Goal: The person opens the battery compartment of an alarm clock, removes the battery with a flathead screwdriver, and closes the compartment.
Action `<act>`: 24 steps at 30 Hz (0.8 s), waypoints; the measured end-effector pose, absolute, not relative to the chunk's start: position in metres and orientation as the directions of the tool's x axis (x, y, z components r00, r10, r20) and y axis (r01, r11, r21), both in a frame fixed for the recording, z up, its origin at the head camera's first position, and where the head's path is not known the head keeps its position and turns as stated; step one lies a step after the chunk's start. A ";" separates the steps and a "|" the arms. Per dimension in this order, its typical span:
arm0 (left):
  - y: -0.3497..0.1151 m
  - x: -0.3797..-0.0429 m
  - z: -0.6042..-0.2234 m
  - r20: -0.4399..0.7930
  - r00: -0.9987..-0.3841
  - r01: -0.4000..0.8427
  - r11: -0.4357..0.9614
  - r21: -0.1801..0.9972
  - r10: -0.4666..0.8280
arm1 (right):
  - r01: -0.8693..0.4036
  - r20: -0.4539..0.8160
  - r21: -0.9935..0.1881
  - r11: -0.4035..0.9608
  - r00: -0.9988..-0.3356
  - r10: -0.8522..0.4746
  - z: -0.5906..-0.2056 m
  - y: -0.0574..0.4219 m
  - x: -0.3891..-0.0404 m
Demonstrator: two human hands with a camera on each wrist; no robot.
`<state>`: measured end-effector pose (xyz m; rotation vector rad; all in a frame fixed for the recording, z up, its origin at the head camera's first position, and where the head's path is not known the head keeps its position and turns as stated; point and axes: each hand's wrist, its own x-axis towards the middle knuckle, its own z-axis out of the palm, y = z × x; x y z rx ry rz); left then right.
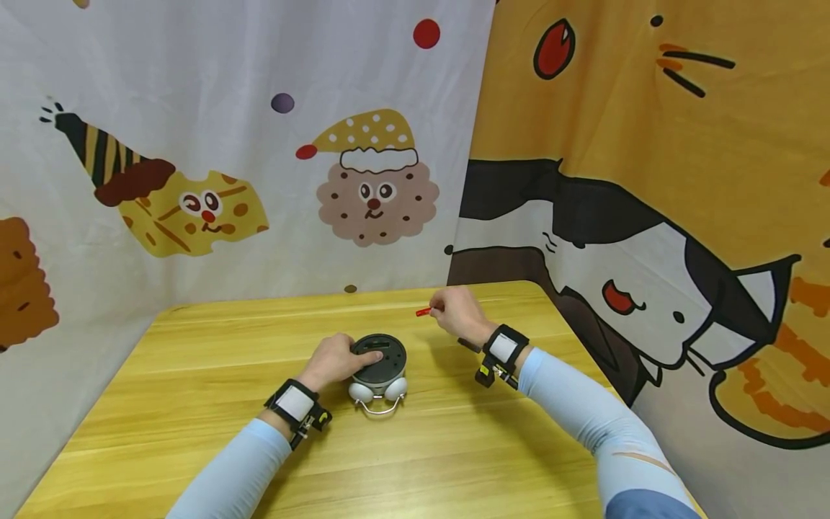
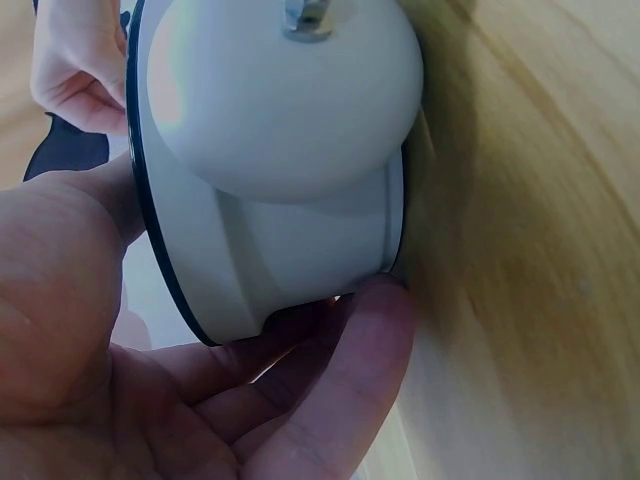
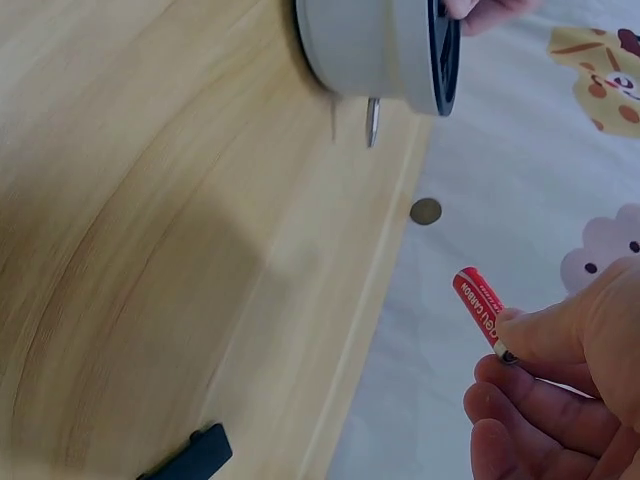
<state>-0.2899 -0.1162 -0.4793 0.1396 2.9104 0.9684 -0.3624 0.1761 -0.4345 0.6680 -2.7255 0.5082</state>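
A twin-bell alarm clock (image 1: 381, 360) lies face down on the table, its black back up and its white bells and wire handle toward me. A slot shows in that back. My left hand (image 1: 332, 362) grips the clock, thumb across the back and fingers round the side; in the left wrist view the fingers (image 2: 345, 375) curl under its white casing (image 2: 290, 260). Right of the clock, above the table, my right hand (image 1: 459, 314) pinches a red AA-type battery (image 3: 478, 303) by one end between thumb and finger.
A small black cover piece (image 3: 195, 455) lies on the wooden table (image 1: 194, 375), partly behind my right wrist in the head view. Printed curtains (image 1: 292, 238) hang along the table's back and right edges.
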 end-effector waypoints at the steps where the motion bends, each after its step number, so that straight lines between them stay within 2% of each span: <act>1: -0.116 -0.290 -0.479 -0.042 -0.993 0.060 0.797 0.601 0.107 | -0.483 0.352 -0.267 0.834 -0.854 -0.383 -0.435 0.177 -0.363; 24: -0.116 -0.288 -0.477 -0.054 -0.993 0.051 0.798 0.601 0.104 | -0.415 0.295 -0.262 0.871 -0.894 -0.338 -0.449 0.190 -0.374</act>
